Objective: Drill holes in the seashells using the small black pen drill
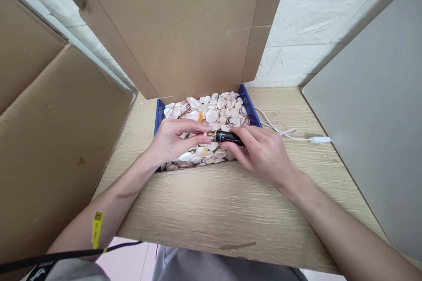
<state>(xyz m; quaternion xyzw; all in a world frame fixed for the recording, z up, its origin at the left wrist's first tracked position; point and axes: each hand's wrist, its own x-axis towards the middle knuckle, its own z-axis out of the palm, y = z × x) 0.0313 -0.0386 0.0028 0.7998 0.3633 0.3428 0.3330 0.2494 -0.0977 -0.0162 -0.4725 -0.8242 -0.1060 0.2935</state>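
Over a blue-sided box (249,106) filled with pale seashells (227,104), both my hands meet near the middle of the view. My right hand (255,147) is closed around a black cylindrical tool (230,137), whose narrow metal tip points left. Thumb and fingertips of my left hand (180,139) pinch a small pale shell (206,133), largely hidden by the fingers. The tool's tip is at this shell; whether they touch is too small to tell. Beneath the hands, a yellow-and-white shell (201,151) lies among the others.
The box's cardboard lid (184,30) stands raised at the back. A white cable (290,132) with a connector lies right of the box on the wooden table (204,210). Cardboard (59,127) stands at the left, a grey panel (376,109) at the right. A black cable (72,253) crosses the lower left.
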